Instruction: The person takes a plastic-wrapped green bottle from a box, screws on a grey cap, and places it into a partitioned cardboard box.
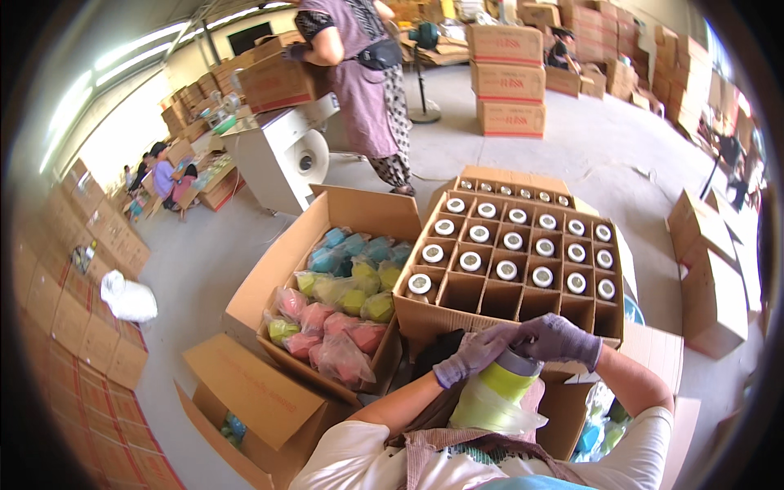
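Note:
My gloved left hand (476,355) and gloved right hand (549,337) meet at the grey rim of a yellow-green container (499,392), partly wrapped in clear plastic, close to my body. What the fingers do at the rim is partly hidden. Just beyond my hands, a divided cardboard box (465,315) holds rows of jars with white-rimmed tops (506,270); several cells in its nearest row show no jar. To its left, an open carton (269,294) holds plastic-wrapped pink (315,318), yellow-green (353,302) and blue (324,260) items.
An open carton (263,386) lies lower left, with more bagged items (591,438) at lower right. A person (373,92) stands beyond, touching a carton (275,79) on a white machine (269,153). Stacked cartons (508,79) and a floor fan (422,73) stand behind; other people sit farther away.

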A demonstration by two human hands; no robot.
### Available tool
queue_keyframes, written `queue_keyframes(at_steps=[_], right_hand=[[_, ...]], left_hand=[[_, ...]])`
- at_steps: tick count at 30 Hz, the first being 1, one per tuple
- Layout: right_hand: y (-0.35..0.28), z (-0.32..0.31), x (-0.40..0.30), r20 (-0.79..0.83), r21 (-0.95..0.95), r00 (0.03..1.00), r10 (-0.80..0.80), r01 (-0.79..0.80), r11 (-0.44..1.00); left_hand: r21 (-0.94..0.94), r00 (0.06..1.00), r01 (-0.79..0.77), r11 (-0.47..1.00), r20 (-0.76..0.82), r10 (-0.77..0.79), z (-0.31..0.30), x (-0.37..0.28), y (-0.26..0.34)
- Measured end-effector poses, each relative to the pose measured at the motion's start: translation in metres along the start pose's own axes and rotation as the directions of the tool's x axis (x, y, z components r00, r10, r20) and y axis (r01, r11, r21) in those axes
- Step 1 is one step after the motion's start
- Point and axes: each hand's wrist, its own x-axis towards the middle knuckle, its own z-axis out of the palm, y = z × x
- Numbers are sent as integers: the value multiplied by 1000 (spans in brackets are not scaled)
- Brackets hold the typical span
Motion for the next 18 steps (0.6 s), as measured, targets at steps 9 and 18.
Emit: queue_keyframes(at_steps=[9,18], right_hand=[[-38,6,-7,-89,-230,978,188,-204,952],[-24,186,-127,-587,313,808,41,180,933]], left_hand=[[7,992,-83,996,-96,84,11,-15,28],[-78,940,-307,948,-181,290,8,-52,8]])
